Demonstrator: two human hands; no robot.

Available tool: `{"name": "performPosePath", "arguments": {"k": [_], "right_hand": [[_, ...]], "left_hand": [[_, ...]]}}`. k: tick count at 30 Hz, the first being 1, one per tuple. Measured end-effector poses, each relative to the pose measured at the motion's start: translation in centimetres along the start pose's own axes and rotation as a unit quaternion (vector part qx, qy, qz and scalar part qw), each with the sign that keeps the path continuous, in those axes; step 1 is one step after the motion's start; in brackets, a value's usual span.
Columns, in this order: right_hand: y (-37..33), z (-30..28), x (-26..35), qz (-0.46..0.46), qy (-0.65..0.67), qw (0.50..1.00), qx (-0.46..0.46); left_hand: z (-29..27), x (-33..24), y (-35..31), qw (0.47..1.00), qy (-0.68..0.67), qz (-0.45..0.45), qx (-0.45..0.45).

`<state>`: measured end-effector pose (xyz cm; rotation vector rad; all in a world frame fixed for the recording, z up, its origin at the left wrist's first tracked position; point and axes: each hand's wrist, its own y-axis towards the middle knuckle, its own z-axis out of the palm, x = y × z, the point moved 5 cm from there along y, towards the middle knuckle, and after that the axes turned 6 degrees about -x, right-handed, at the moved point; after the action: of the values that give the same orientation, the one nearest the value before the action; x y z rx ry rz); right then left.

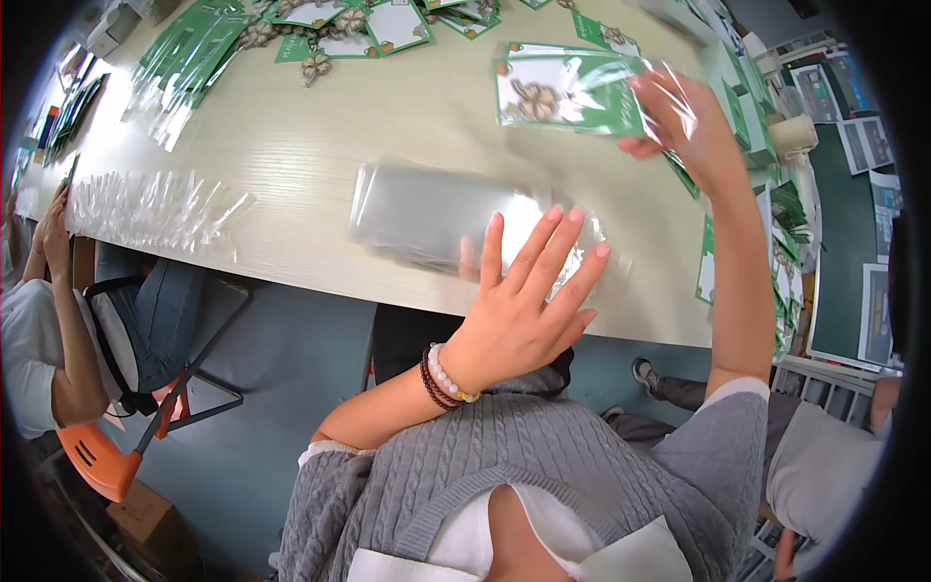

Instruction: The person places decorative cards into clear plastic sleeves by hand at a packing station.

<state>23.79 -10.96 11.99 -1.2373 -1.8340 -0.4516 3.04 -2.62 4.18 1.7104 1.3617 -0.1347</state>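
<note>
My right hand point(684, 126) is raised over the far right of the table, its fingers closed on the end of a clear bag with a green and white card point(606, 95) inside. A beige four-petalled charm point(535, 100) shows on that card. Behind its upper edge another similar card peeks out; whether it is held too, I cannot tell. My left hand point(529, 306) lies with fingers spread over the near end of a stack of clear plastic bags point(427, 213) close to the table's front edge. The stack is slightly blurred.
Loose green and white cards with charms point(398, 24) lie along the far side. Bagged cards point(189, 58) sit at the far left, near a row of clear bags point(150, 209). Green packs point(742, 116) line the right edge. A person point(48, 339) sits at the left.
</note>
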Motion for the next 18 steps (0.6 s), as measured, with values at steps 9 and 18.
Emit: {"name": "performPosePath", "arguments": {"k": [9, 18], "right_hand": [[13.2, -1.4, -5.3, 0.164, 0.099, 0.970, 0.149], [20.1, 0.8, 4.3, -0.165, -0.247, 0.950, 0.098]], "left_hand": [[0.3, 2.6, 0.2, 0.997, 0.077, -0.017, 0.012], [0.4, 3.6, -0.3, 0.993, 0.111, 0.001, 0.037]]}}
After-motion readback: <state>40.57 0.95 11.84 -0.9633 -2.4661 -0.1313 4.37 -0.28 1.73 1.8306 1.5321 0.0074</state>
